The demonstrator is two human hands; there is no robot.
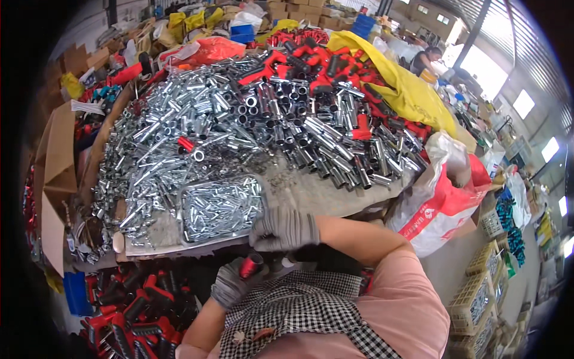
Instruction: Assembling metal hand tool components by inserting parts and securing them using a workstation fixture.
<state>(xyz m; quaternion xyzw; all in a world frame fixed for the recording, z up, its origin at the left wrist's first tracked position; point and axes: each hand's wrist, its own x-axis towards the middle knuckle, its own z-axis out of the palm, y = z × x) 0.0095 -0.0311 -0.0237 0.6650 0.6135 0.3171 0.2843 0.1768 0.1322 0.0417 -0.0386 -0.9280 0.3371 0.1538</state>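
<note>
My left hand (pixel 232 286), in a grey striped glove, is wrapped round a red round-ended handle (pixel 252 264) just below the table's front edge. Its far part is hidden by the glove. My right hand (pixel 286 230), gloved alike, is by the near right corner of a clear tray (pixel 263 190) full of small silvery pins or screws (pixel 218 208). Its fingers are curled together, and whatever they hold is hidden. A pale rounded metal end (pixel 288 262) shows below that hand, partly covered.
Metal tubes (pixel 326 140) and small metal parts (pixel 179 107) heap the table, with red-and-black handles (pixel 326 63) behind. More handles (pixel 140 311) lie below at left. A white-and-red sack (pixel 439 203) stands at right, a cardboard box (pixel 60 149) at left. Another person (pixel 426 60) sits far right.
</note>
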